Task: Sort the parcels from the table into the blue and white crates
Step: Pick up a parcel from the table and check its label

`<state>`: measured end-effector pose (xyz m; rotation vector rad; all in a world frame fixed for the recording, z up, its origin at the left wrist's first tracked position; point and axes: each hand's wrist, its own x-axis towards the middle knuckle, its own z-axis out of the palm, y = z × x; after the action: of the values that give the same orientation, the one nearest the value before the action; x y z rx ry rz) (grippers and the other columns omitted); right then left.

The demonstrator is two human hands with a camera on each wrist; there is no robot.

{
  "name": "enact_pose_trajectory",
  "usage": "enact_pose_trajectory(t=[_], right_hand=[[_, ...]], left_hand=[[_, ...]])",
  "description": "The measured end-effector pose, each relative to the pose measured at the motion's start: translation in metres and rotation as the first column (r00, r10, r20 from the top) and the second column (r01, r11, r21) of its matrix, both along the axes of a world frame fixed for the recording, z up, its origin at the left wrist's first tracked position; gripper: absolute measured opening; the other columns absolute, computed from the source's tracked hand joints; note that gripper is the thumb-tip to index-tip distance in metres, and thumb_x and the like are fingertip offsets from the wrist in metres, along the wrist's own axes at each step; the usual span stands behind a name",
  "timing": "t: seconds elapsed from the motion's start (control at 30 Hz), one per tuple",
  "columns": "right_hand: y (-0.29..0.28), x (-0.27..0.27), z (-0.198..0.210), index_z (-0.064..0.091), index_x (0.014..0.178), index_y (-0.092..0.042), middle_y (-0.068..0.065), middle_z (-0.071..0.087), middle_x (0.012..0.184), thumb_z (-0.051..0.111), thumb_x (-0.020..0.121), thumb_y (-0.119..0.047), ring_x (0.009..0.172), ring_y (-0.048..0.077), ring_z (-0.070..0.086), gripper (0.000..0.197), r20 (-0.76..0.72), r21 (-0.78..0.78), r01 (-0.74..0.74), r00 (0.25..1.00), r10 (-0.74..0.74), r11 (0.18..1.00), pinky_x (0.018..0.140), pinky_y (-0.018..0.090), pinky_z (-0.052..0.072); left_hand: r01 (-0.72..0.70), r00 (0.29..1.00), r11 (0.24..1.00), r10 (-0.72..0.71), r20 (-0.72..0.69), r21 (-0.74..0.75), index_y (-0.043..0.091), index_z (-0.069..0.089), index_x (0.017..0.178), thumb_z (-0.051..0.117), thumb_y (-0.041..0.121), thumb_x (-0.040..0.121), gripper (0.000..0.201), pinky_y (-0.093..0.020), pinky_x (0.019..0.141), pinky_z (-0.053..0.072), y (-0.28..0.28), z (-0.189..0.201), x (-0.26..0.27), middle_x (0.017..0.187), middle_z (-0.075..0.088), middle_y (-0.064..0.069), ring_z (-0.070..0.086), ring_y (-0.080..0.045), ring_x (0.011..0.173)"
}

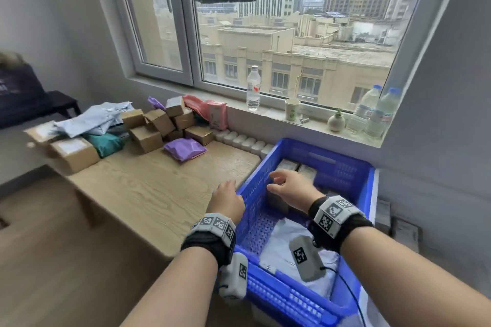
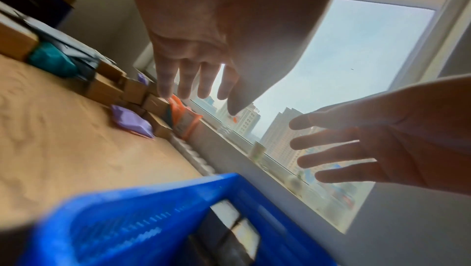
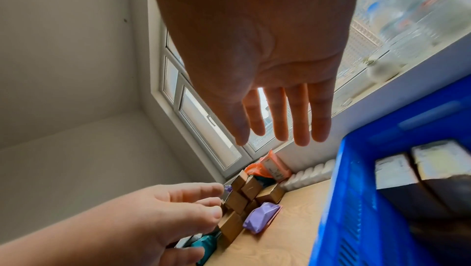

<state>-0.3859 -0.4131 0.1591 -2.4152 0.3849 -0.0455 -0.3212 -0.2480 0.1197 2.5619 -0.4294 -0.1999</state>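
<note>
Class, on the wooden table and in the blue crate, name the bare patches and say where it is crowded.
Free: the light wooden table from its near edge up to the purple padded mailer, and the blue plastic crate floor by its left wall. Crowded: the pile of brown cardboard boxes along the table's far edge.

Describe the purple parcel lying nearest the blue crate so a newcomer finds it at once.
Start at the wooden table left of the blue crate. In front of the heap of cardboard boxes lies the purple parcel, flat on bare wood. It is a soft, crinkled bag, unlike the stiff brown boxes behind it.
</note>
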Motion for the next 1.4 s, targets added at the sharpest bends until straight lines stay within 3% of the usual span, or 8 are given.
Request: enact_pose_trajectory(t=[0.17,0.33,0.6,0.77,0.97,1.13,1.3,1.4], right_hand=[[0.106,0.072,-0.013,0.061,0.13,-0.018,0.004,0.066,0.121,0.065,0.091,-0.029,0.102,0.015,0.06,0.041,-0.025,0.067,-0.055,0.998,0.057,0.996,0.086,0.024,0.044],[0.214,0.13,-0.024,0.059,0.132,-0.019,0.004,0.064,0.123,0.066,0.091,-0.029,0.107,0.019,0.061,0.043,-0.043,0.115,-0.079,0.996,0.084,0.99,0.092,0.028,0.047],[0.313,0.21,-0.023,0.051,0.139,-0.023,0.0,0.059,0.13,0.063,0.094,-0.032,0.108,0.014,0.058,0.048,-0.056,0.109,-0.128,0.989,0.135,0.986,0.083,0.024,0.043],[0.325,0.276,-0.024,0.051,0.138,-0.023,-0.001,0.06,0.129,0.062,0.094,-0.033,0.112,0.016,0.059,0.046,-0.053,0.062,-0.127,0.99,0.131,0.99,0.094,0.03,0.049],[0.32,0.384,-0.033,0.053,0.136,-0.016,0.003,0.062,0.129,0.063,0.094,-0.031,0.116,0.017,0.058,0.046,-0.015,0.062,-0.109,0.994,0.111,0.992,0.102,0.035,0.047],[0.315,0.473,-0.025,0.057,0.132,-0.014,0.004,0.065,0.124,0.062,0.093,-0.025,0.115,0.019,0.059,0.041,-0.005,0.056,-0.066,0.998,0.066,0.996,0.088,0.022,0.04],[0.308,0.535,-0.026,0.055,0.135,-0.018,0.002,0.067,0.121,0.063,0.093,-0.027,0.106,0.015,0.061,0.044,0.042,0.123,-0.004,0.999,-0.001,0.992,0.085,0.024,0.044],[0.298,0.554,-0.03,0.054,0.137,-0.018,0.004,0.064,0.124,0.063,0.093,-0.028,0.112,0.018,0.06,0.047,0.023,0.12,0.034,0.999,-0.037,0.992,0.088,0.025,0.043]], left_hand=[[-0.092,0.996,0.995,0.092,-0.009,0.024,0.008,0.043,0.143,0.044,0.013,0.097,0.047,-0.032,0.107,0.034,0.121,-0.004,0.052,0.145,0.047,-0.013,0.044,-0.028,0.132],[-0.146,0.988,0.988,0.148,-0.043,0.05,0.009,0.038,0.147,0.038,0.014,0.1,0.047,-0.033,0.109,0.03,0.226,0.003,0.091,0.15,0.041,-0.011,0.04,-0.028,0.136],[-0.204,0.977,0.979,0.204,-0.065,0.016,0.012,0.034,0.15,0.04,0.014,0.099,0.051,-0.033,0.112,0.029,0.326,0.003,0.16,0.153,0.038,-0.007,0.038,-0.025,0.138],[-0.224,0.973,0.975,0.223,-0.062,-0.005,0.013,0.04,0.145,0.039,0.017,0.102,0.044,-0.035,0.109,0.034,0.343,0.001,0.224,0.152,0.039,-0.004,0.04,-0.025,0.136],[-0.196,0.98,0.98,0.195,-0.04,-0.026,0.017,0.03,0.153,0.039,0.018,0.103,0.051,-0.035,0.115,0.028,0.34,0.009,0.328,0.159,0.029,-0.002,0.031,-0.02,0.144],[-0.164,0.986,0.986,0.165,-0.036,0.019,0.016,0.03,0.152,0.041,0.021,0.103,0.051,-0.036,0.116,0.028,0.339,0.021,0.414,0.158,0.03,-0.003,0.032,-0.021,0.143],[-0.179,0.981,0.984,0.177,-0.072,-0.015,0.019,0.032,0.151,0.042,0.023,0.102,0.05,-0.04,0.111,0.036,0.333,0.024,0.485,0.155,0.034,-0.005,0.04,-0.025,0.137],[-0.156,0.984,0.988,0.154,-0.085,-0.019,0.019,0.034,0.151,0.042,0.023,0.102,0.05,-0.036,0.11,0.033,0.316,0.022,0.52,0.155,0.035,-0.004,0.039,-0.024,0.138]])
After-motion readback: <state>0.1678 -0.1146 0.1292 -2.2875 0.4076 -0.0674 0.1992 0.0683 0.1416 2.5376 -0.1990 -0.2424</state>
